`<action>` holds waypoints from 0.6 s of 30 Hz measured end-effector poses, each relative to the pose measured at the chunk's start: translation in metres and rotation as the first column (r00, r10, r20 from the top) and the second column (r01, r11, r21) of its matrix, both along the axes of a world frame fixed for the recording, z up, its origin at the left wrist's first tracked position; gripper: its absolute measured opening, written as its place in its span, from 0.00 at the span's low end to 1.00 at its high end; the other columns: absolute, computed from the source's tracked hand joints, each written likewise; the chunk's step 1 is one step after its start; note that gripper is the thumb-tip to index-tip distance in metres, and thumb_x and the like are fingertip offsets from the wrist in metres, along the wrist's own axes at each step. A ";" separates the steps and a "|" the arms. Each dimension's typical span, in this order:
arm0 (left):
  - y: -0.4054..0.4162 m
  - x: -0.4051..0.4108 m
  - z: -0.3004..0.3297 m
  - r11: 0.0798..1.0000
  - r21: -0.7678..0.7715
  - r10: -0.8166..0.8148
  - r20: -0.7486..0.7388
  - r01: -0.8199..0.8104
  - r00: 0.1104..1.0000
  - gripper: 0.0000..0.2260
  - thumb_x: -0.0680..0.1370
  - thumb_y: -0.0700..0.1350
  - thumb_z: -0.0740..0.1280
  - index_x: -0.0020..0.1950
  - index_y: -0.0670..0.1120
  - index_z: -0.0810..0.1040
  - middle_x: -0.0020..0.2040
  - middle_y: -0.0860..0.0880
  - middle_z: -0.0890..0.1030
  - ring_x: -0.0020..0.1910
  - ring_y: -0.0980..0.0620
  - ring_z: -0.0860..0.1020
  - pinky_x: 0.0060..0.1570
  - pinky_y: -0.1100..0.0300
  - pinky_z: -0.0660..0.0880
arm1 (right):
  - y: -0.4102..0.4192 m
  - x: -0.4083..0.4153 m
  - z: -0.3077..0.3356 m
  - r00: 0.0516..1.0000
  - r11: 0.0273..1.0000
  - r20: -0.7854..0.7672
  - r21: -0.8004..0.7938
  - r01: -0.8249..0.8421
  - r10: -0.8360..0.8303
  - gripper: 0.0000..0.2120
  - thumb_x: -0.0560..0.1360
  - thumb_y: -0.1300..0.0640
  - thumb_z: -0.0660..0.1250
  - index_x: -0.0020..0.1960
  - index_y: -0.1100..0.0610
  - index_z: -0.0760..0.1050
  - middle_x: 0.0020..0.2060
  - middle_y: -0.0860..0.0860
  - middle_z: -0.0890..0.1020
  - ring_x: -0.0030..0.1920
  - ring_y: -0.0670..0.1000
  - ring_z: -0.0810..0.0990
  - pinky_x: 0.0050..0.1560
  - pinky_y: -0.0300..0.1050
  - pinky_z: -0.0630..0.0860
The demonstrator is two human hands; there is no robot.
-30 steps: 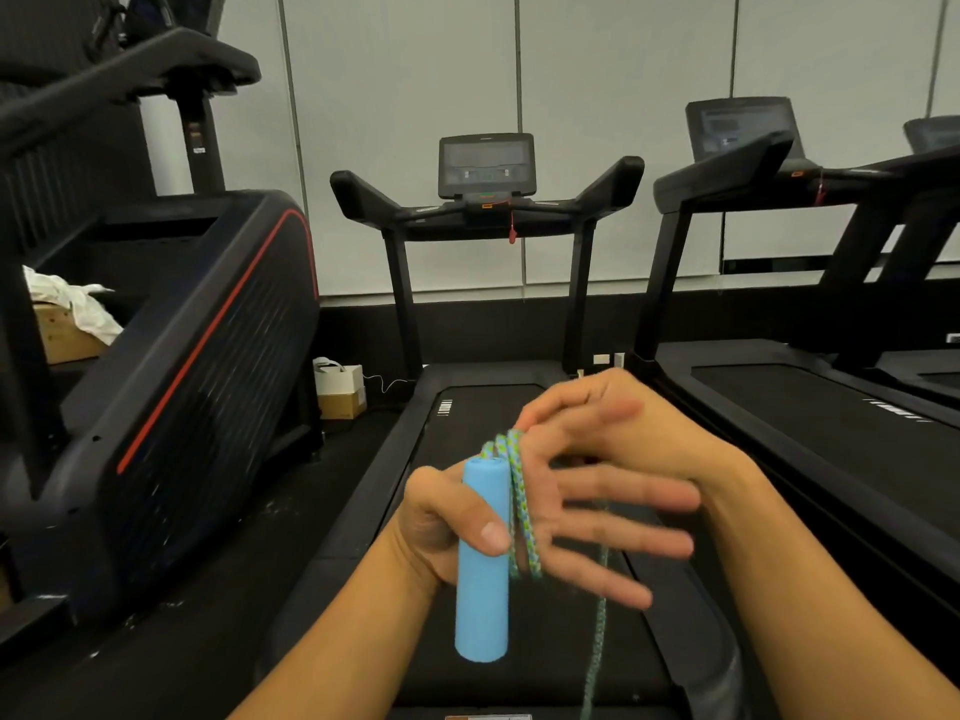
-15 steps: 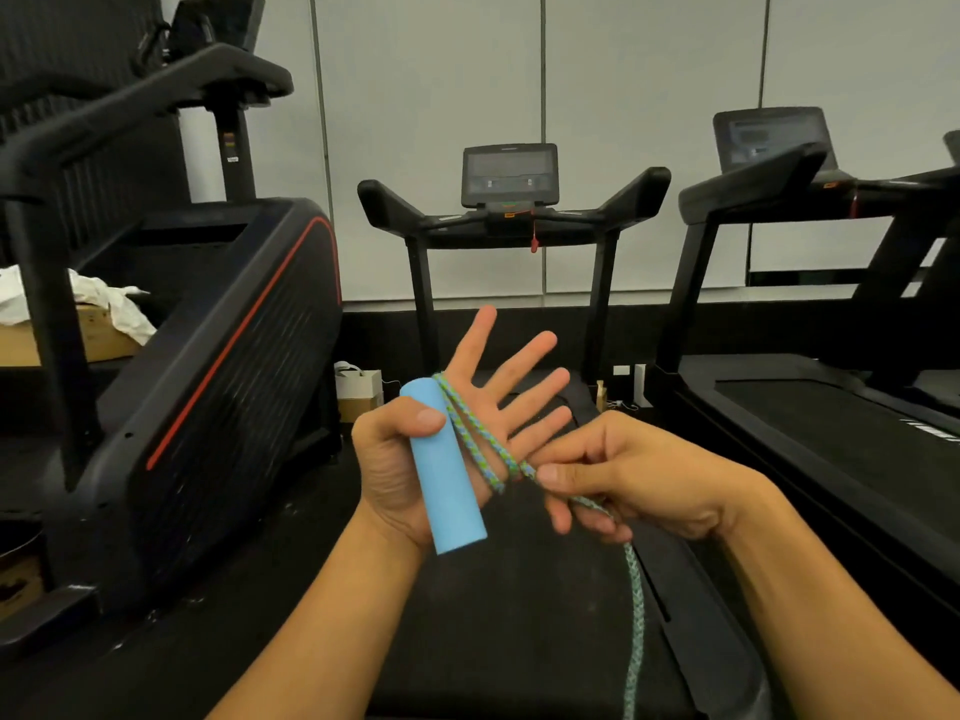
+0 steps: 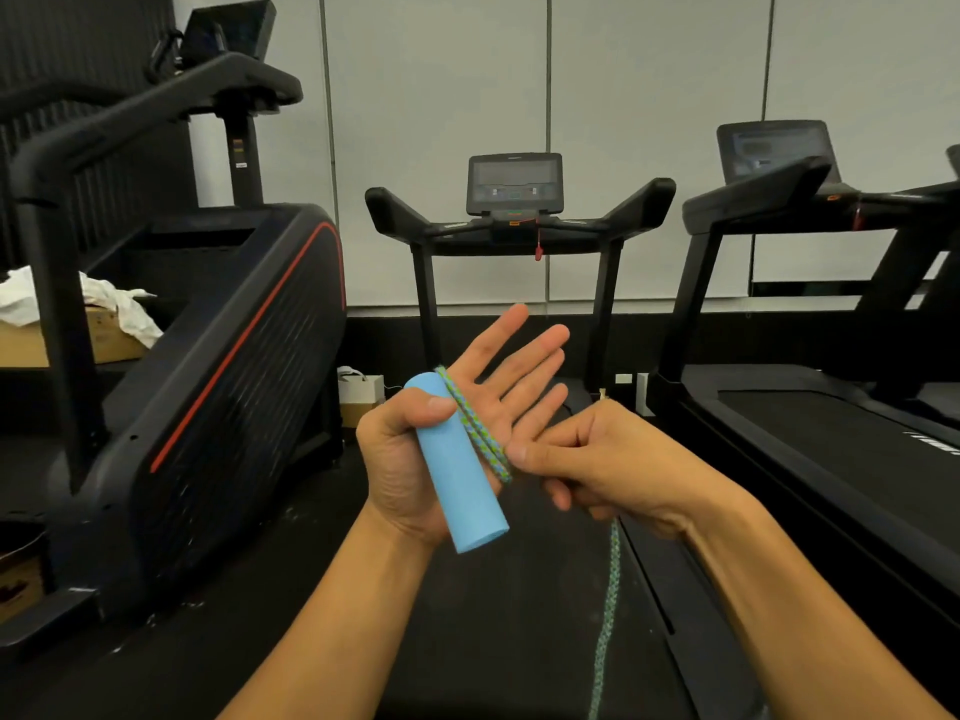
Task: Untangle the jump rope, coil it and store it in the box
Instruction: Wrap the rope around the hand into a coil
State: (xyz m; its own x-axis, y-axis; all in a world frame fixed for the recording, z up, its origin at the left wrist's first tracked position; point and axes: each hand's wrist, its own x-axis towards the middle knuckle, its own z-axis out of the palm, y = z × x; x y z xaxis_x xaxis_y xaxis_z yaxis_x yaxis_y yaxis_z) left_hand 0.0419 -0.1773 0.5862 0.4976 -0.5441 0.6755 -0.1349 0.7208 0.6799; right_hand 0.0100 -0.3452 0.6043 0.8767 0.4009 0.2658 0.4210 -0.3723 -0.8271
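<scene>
My left hand (image 3: 415, 459) is raised with the palm up and fingers spread. Its thumb pins a blue foam jump rope handle (image 3: 460, 470) against the palm. The green-and-blue braided rope (image 3: 475, 426) lies in two turns across that palm beside the handle. My right hand (image 3: 608, 459) sits just right of the left palm, fingers pinched on the rope. From under it the rope hangs down to the bottom edge of the view. The other handle is hidden. A cardboard box (image 3: 62, 340) with white cloth on it rests at the far left.
A black stair-climber machine (image 3: 208, 366) stands to the left. A treadmill (image 3: 514, 215) is straight ahead and another treadmill (image 3: 810, 407) is on the right. A small white-and-brown box (image 3: 361, 400) sits on the dark floor by the wall.
The left hand turned palm up and rose with the handle. The right hand came off the left fingers, carried the rope around the palm, and now pinches it at the palm's right side.
</scene>
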 end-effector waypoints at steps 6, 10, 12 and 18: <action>0.001 -0.001 0.004 1.000 -0.013 0.029 0.025 -0.029 0.999 0.47 0.66 0.44 0.71 0.81 0.40 0.54 0.80 0.33 0.57 0.80 0.35 0.56 0.78 0.35 0.43 | 0.002 -0.011 0.005 1.000 0.983 0.015 -0.182 -0.005 0.008 0.28 0.80 0.41 0.60 0.34 0.62 0.77 0.16 0.46 0.70 0.20 0.45 0.62 0.27 0.40 0.61; 0.002 0.000 0.008 0.999 -0.047 -0.001 0.050 0.004 0.999 0.45 0.68 0.43 0.70 0.82 0.46 0.54 0.80 0.33 0.56 0.80 0.32 0.53 0.76 0.31 0.49 | 0.009 -0.018 0.007 0.999 0.990 -0.044 -0.134 -0.035 0.030 0.26 0.83 0.44 0.56 0.34 0.58 0.76 0.17 0.46 0.71 0.22 0.47 0.62 0.29 0.43 0.60; 0.002 0.000 0.010 0.998 -0.061 0.013 0.055 -0.010 0.998 0.45 0.67 0.44 0.71 0.82 0.55 0.56 0.81 0.37 0.55 0.79 0.30 0.53 0.71 0.25 0.54 | 0.012 -0.020 0.008 0.999 0.990 -0.038 -0.134 -0.036 0.031 0.24 0.83 0.45 0.53 0.34 0.53 0.75 0.19 0.48 0.74 0.23 0.48 0.63 0.29 0.43 0.61; 0.003 0.000 0.005 0.994 -0.062 0.094 0.052 -0.090 0.994 0.47 0.63 0.43 0.72 0.79 0.64 0.59 0.81 0.41 0.57 0.79 0.30 0.54 0.66 0.20 0.56 | 0.013 -0.021 0.008 0.999 0.970 0.038 -0.241 0.018 -0.009 0.27 0.83 0.44 0.53 0.30 0.48 0.77 0.22 0.49 0.75 0.22 0.45 0.65 0.29 0.40 0.65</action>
State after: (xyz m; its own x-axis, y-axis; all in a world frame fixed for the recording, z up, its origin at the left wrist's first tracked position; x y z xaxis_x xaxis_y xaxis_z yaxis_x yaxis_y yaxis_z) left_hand 0.0420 -0.1739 0.5917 0.5050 -0.4561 0.7327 -0.2384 0.7422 0.6263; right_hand -0.0111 -0.3322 0.6122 0.8741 0.4453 0.1943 0.4425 -0.5647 -0.6966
